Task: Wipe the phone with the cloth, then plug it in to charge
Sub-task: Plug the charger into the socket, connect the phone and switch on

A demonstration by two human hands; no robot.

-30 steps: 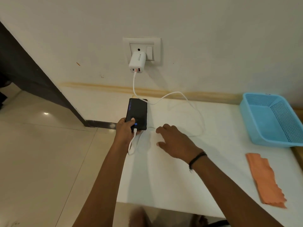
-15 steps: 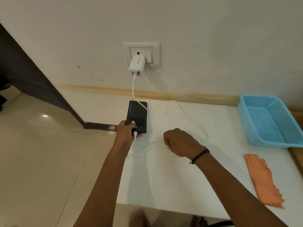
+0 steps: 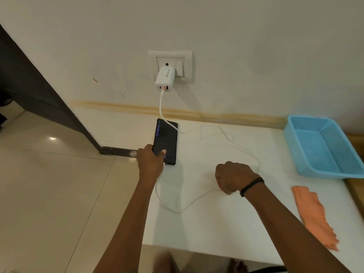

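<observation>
A black phone (image 3: 166, 136) lies at the left edge of the white table (image 3: 216, 223), its screen lit with blue digits. My left hand (image 3: 150, 164) grips its near end, thumb on the screen. A white cable (image 3: 161, 107) runs from the white charger (image 3: 164, 78) in the wall socket (image 3: 171, 65), crosses the phone's far corner, loops over the table and comes back to the phone's near end under my left hand. My right hand (image 3: 232, 177) is closed in a fist on the table, over a stretch of that cable. The orange cloth (image 3: 315, 215) lies flat at the right.
A light blue mesh basket (image 3: 323, 146) stands at the table's far right against the wall. Left of the table the tiled floor (image 3: 49, 194) drops away, with a dark door frame (image 3: 39, 91) beyond. A wooden strip runs along the wall behind the table.
My right hand has closed from flat fingers to a fist and drawn back toward me, pulling the cable loop nearer. The phone screen now shows blue digits. My left hand stays on the phone.
</observation>
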